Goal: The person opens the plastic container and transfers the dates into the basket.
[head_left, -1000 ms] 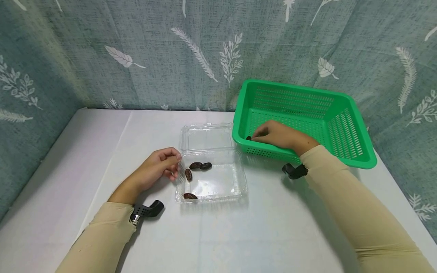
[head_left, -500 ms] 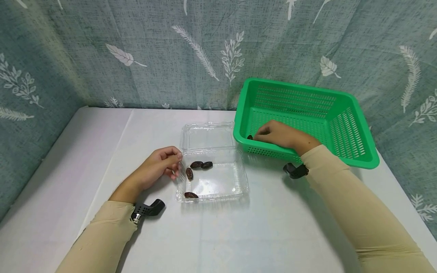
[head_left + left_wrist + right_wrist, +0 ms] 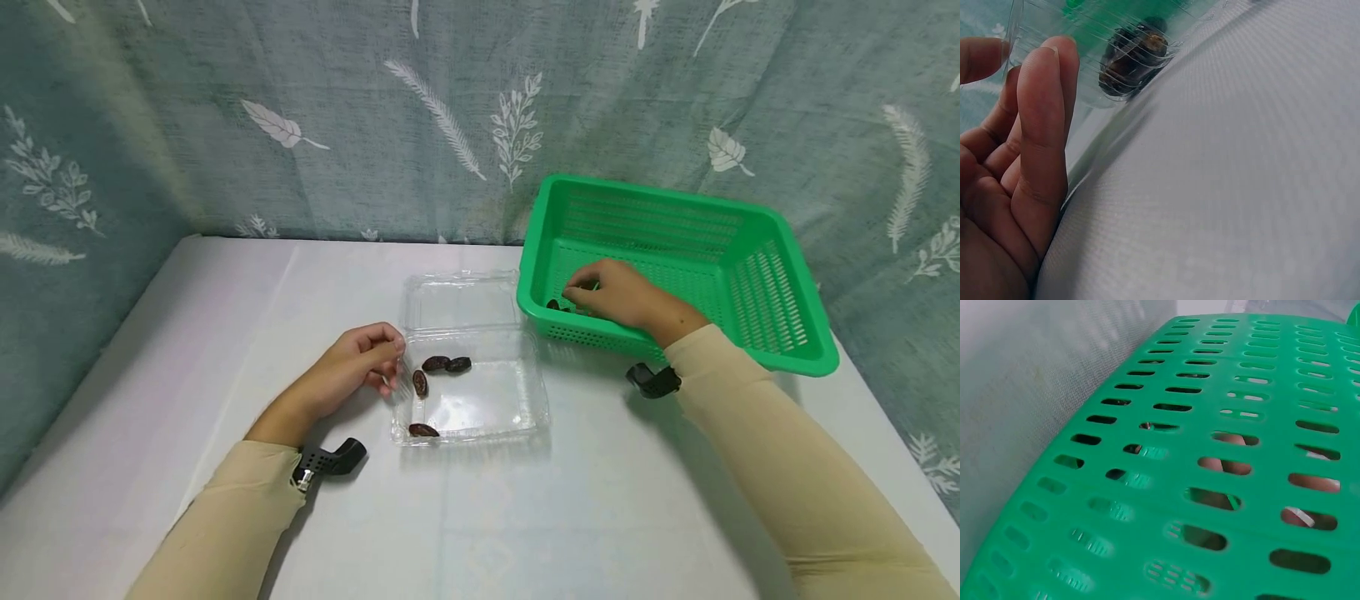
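A clear plastic clamshell container lies with its lid folded back. Several brown dates sit along its left side. My left hand pinches the container's left rim; in the left wrist view, thumb and fingers lie on either side of the clear wall, with a date visible through the plastic. My right hand reaches over the front rim into the green basket, fingers bent. Small dates lie beside its fingertips. Whether it holds one is hidden.
The basket stands at the back right, near the leaf-patterned curtain. Its slotted wall fills the right wrist view and hides most of the right hand. A white cloth covers the table.
My right hand has risen slightly inside the basket, and another dark date shows below its fingers. My left hand keeps its hold on the container. The whole view has shifted slightly.
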Demonstrator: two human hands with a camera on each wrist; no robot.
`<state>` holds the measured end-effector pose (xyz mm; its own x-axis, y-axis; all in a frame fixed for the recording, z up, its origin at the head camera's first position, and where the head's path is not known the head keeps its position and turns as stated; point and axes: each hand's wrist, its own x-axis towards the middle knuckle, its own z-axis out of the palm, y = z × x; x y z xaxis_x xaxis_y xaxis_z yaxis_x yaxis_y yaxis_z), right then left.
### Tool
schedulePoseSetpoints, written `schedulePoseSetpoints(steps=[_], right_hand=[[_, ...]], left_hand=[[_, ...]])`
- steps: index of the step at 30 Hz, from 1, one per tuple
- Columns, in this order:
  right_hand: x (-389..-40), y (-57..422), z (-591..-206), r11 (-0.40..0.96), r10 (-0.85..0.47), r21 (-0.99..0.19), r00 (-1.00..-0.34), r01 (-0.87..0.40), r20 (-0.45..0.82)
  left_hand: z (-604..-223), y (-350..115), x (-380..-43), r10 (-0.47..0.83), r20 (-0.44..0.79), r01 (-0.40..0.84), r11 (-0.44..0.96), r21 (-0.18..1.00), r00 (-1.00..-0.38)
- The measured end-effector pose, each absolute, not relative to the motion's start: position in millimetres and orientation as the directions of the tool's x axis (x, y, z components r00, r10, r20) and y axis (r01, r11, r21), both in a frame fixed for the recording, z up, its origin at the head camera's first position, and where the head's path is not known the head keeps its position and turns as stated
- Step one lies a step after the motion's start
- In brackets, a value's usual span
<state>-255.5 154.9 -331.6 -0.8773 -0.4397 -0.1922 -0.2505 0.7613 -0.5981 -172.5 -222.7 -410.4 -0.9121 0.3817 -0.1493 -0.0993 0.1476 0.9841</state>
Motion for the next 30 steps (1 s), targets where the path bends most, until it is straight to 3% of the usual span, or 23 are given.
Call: schedulePoseSetpoints(steps=[6,10,14,23,30], right_hand=[[-245.6,152.2,-326.0,0.691,-0.413,-0.581,-0.894,-0.43,0.171],[-232.4,146.5,-319.6,0.627,-0.384,-0.551,-0.834,-0.551,0.396],[-217.0,134.8,-313.1,0.547,-0.393,-0.525,-0.754,-0.652,0.527],[-183.2,97.0,-317.8,0.367,-0.446,-0.552,-0.662,-0.749,0.602],[-163.8,72.9,-329.3,0.298,-0.517,-0.634,-0.679,-0.714,0.522]], left_hand=[[-411.6,-223.5,-171.1,0.377,-0.155,-0.106,0.146,0.984,-0.913],[-411.2,-222.6,-170.6,0.386,-0.158,-0.111,0.142,0.984,-0.909],[-410.1,-221.7,-171.2,0.386,-0.151,-0.103,0.141,0.985,-0.91],[-409.6,-221.7,-172.4,0.393,-0.148,-0.097,0.145,0.985,-0.908],[-409.7,-221.4,-173.9,0.39,-0.152,-0.101,0.148,0.984,-0.908]])
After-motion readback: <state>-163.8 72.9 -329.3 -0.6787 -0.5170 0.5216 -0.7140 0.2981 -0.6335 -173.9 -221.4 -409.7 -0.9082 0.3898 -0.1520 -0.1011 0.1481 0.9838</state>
